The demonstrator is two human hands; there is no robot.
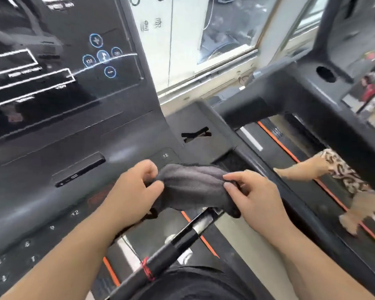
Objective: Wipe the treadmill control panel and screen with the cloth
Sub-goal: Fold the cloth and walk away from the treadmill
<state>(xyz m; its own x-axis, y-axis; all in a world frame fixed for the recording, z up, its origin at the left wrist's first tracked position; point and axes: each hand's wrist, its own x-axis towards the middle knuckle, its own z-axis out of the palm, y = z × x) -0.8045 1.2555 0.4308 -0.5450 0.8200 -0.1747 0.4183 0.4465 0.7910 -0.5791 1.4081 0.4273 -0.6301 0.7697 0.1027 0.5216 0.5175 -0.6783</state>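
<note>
dark grey ribbed fabric cloth bunched and stretched between both hands, held in the air just in front of the lower right edge of the console, above a black and silver handlebar; left hand pinches the cloth's left end, thumb and curled fingers closed on the fabric; right hand grips the right end, thumb and index on top of the cloth, other fingers tucked under, clamped on it; a loose corner hangs down below the right hand; cloth not touching the panel; dark grey treadmill control panel lies left of and below the hands, white numbers 12, 8, 1 printed on it, plus a slim recessed slot; glossy black screen above that, tilted, with white outlined boxes and blue ringed round icons, reflections across it; red cord wound round the handlebar lower down; neighbouring treadmill belt with orange stripe at right, another person's arm in a patterned sleeve over it; window behind, blurred.
</note>
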